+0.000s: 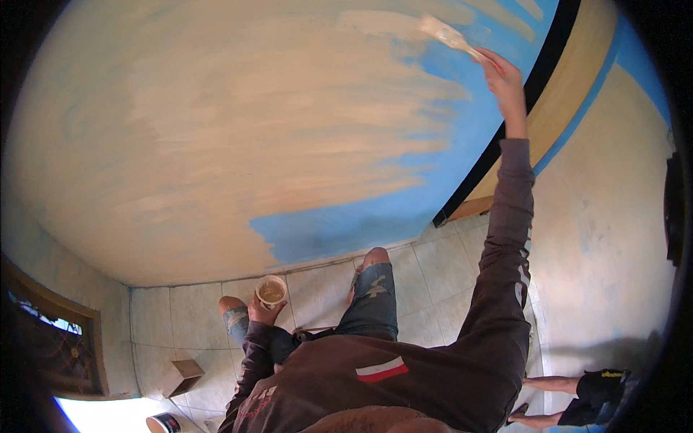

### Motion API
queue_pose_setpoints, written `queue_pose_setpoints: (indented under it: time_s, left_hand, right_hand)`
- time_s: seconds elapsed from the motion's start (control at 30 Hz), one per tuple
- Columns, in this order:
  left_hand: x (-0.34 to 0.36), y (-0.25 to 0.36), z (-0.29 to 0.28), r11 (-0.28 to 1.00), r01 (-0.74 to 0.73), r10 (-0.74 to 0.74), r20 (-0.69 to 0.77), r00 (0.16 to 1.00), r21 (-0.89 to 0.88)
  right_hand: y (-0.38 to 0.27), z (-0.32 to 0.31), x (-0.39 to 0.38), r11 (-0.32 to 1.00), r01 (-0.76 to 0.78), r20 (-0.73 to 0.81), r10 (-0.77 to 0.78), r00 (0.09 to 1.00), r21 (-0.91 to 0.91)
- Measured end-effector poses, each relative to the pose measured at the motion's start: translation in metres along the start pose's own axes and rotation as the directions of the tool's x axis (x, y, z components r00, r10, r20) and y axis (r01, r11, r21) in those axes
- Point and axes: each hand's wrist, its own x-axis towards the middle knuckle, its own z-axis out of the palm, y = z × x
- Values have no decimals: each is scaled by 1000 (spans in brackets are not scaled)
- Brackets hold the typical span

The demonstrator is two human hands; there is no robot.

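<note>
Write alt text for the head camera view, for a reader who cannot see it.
A person's right hand reaches up and presses a paintbrush to a blue wall that is mostly covered in beige paint. Their left hand holds a small cup of beige paint low near their knees, above a tiled floor; another person's legs show at lower right.

The wall in the upper left of the frame looks like matt plaster, its blue coat streaked over with rough, uneven beige paint, and the paintbrush at the top has pale bristles clotted with the same paint. The small cup at lower centre looks like thin plastic. The floor is smooth, faintly glossy pale tile, the sleeves soft matt cloth, and the jeans frayed denim.
</note>
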Motion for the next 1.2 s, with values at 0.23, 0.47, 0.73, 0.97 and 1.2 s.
queue_pose_setpoints:
  time_s: [0.23, 0.47, 0.73, 0.97, 1.2]
  left_hand:
    - [-2, 2, -7, 998, 66, -66, 34, 997, -5]
    - [-1, 7, -8, 997, 69, -69, -6, 998, -15]
    - [-5, 1, -4, 999, 14, -14, -6, 1000, -49]
    - [-2, 8, -9, 994, 7, -6, 13, 1000, -112]
    - [0, 11, -13, 994, 82, -83, -11, 996, -73]
  right_hand:
    - [-77, 131, 10, 945, 293, 164, -315, 935, 142]
    - [-20, 114, 37, 971, 227, 137, -215, 967, -77]
    - [11, 1, 0, 992, -96, -51, 92, 994, -84]
    - [-81, 103, -6, 954, 232, 36, -243, 969, 189]
    - [-109, 198, 15, 960, 232, 85, -247, 965, 157]
